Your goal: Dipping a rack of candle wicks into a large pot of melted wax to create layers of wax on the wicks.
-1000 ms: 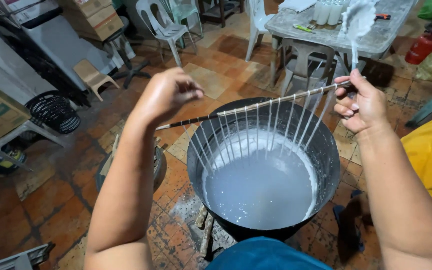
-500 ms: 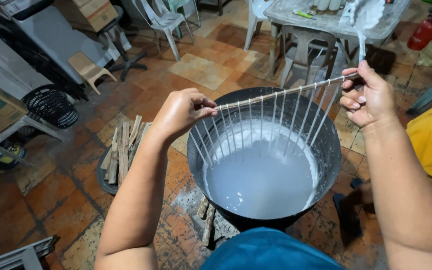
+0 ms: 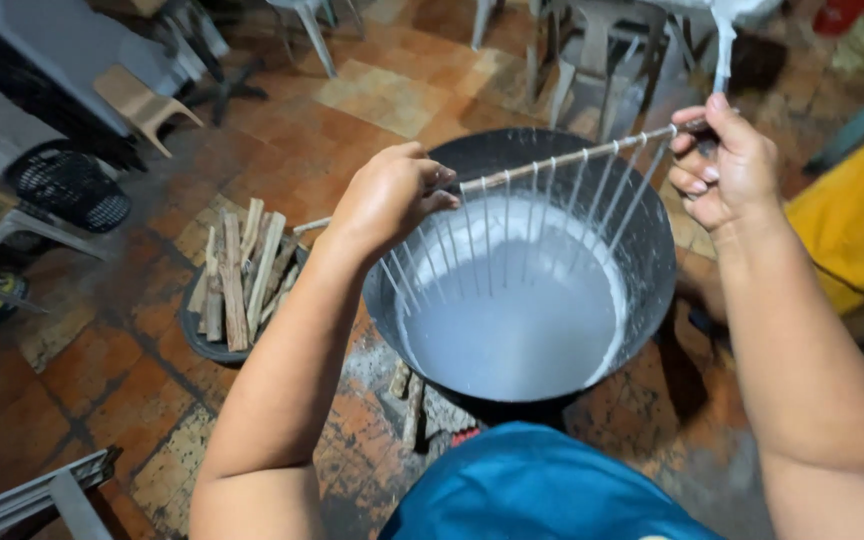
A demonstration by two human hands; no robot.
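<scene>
my left hand (image 3: 387, 195) pinches one end of the thin stick (image 3: 572, 157), fingers curled tight round it; my right hand (image 3: 727, 165) pinches the other end between thumb and fingertips. stick sits level-ish, tilted up toward the right hand, straight above the big black pot (image 3: 652, 260). a row of thin white-coated strings (image 3: 542, 205) hangs from the stick, lower ends down in or just at the pale liquid (image 3: 512, 320) in the pot (can't tell exactly how deep they sit). strings near the left hand lean in at an angle, looks like a couple are close to touching each other.

left of the pot: shallow dark basin (image 3: 202, 345) with split firewood (image 3: 237, 275). more sticks of wood (image 3: 407, 400) poke out under the pot, on the tiled floor (image 3: 102, 400). beyond the pot: plastic chair legs (image 3: 592, 70). right of the pot: yellow cloth (image 3: 857, 225). blue fabric (image 3: 542, 485) right below the pot, nearest me.

risks, my guess: the pinch is only at the tips, so a slip would drop the whole stick into the liquid. tilting it further would slide the strings together and they would stick. pot rim is close under my left wrist, so a burn or splash is possible if that liquid is hot.
</scene>
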